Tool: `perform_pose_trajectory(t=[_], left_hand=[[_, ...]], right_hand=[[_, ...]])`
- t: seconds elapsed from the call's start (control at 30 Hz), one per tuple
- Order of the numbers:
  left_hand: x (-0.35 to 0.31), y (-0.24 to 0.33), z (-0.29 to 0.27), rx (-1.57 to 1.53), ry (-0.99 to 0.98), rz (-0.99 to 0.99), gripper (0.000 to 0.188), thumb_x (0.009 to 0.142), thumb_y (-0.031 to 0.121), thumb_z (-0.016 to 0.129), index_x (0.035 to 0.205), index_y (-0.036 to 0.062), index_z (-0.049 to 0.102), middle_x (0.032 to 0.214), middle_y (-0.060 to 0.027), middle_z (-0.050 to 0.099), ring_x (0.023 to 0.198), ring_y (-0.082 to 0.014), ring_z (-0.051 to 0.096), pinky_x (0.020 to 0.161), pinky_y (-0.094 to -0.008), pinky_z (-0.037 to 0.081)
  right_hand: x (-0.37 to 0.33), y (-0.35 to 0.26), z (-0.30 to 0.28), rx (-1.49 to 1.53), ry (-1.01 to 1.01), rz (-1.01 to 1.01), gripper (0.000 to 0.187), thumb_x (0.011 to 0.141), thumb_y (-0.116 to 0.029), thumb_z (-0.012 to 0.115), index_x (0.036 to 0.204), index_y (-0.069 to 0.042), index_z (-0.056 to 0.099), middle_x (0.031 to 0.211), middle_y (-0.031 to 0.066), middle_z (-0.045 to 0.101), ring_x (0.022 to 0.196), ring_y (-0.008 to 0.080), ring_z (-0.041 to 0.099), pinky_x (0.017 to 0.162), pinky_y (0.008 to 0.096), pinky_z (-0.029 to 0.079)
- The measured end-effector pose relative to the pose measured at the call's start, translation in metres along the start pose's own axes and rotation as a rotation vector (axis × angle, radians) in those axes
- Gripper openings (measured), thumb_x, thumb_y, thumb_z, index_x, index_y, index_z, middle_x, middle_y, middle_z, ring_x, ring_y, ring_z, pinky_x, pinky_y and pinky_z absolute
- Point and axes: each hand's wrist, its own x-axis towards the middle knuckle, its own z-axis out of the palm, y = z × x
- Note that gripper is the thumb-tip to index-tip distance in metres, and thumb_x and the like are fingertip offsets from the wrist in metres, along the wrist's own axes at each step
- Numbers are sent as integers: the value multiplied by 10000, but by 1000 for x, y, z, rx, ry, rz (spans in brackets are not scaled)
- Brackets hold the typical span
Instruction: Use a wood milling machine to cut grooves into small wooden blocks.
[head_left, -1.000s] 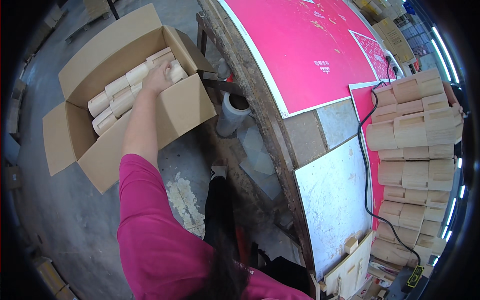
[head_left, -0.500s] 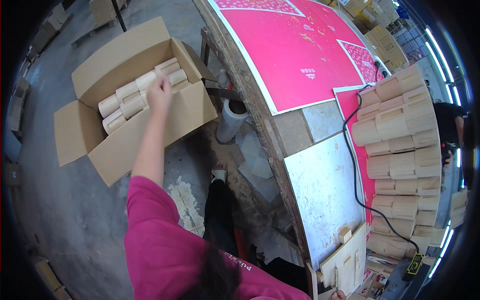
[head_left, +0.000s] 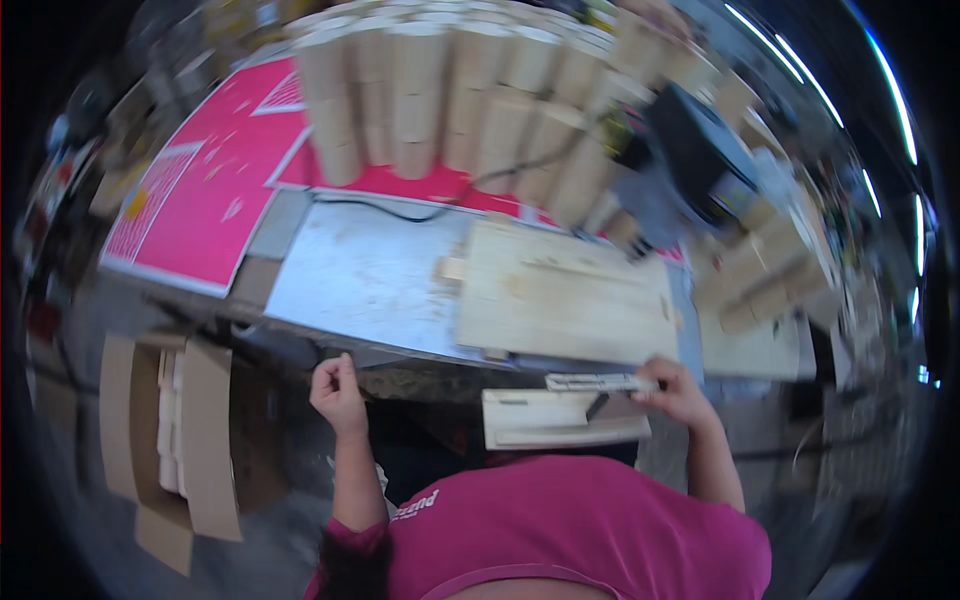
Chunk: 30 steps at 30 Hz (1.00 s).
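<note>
My left hand point(head_left: 340, 398) is raised in front of the table's near edge, its fingers curled closed with nothing seen sticking out. Between the fingers of my right hand point(head_left: 678, 392) is a thin whitish flat bar point(head_left: 595, 382) with dark marks, pointing left; blur hides its exact kind. Just below the bar lies a pale slotted wooden piece point(head_left: 540, 412), close to my body. A short dark part point(head_left: 597, 405) shows against it. Beyond my right hand, a flat wooden board point(head_left: 570, 300) rests on the table, with a small wood block point(head_left: 450, 268) at its left side.
Several pale wooden cylinders point(head_left: 415, 100) stand stacked along the table's far side. A black cable point(head_left: 400, 213) runs before them, near a dark machine point(head_left: 700, 150). Pink printed sheets point(head_left: 215, 190) cover the left. On the floor, an open cardboard box point(head_left: 215, 440) holds wooden pieces.
The view has swung right toward the table. My left hand has left the space over the cardboard box and come back near the table edge, still closed. My right hand shows fully now.
</note>
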Motion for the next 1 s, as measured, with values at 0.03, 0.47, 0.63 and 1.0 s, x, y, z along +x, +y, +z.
perform_pose_trajectory(t=[0.03, 0.47, 0.63, 1.0], left_hand=[[-1, 19, 16, -28, -58, 40, 116, 838, 44, 612, 737, 44, 554, 647, 82, 439, 577, 0, 354, 512, -155, 287], [-103, 118, 144, 69, -642, 313, 127, 794, 3, 611, 688, -1, 539, 644, -17, 536, 609, -75, 466, 585, -215, 381], [-121, 109, 150, 154, -698, 236, 125, 797, 29, 621, 696, 0, 552, 660, 1, 544, 629, -60, 469, 594, -211, 385], [-123, 95, 167, 179, -765, 173, 81, 795, 48, 628, 737, 6, 590, 657, 12, 545, 617, -56, 479, 588, -203, 395]], right_hand=[[-11, -8, -11, -4, 57, -84, 244, 654, -129, 752, 850, -29, 647, 797, 50, 603, 822, 197, 517, 743, 303, 411], [14, 97, -61, -175, 443, -399, 238, 668, -185, 728, 847, -58, 635, 816, 77, 603, 829, 273, 521, 782, 356, 394], [34, 100, -59, -196, 438, -488, 262, 681, -228, 718, 881, -76, 644, 831, 60, 608, 841, 271, 504, 769, 350, 401], [29, 80, -93, -213, 337, -449, 281, 677, -157, 725, 925, -62, 632, 910, 78, 606, 916, 267, 529, 853, 358, 385]])
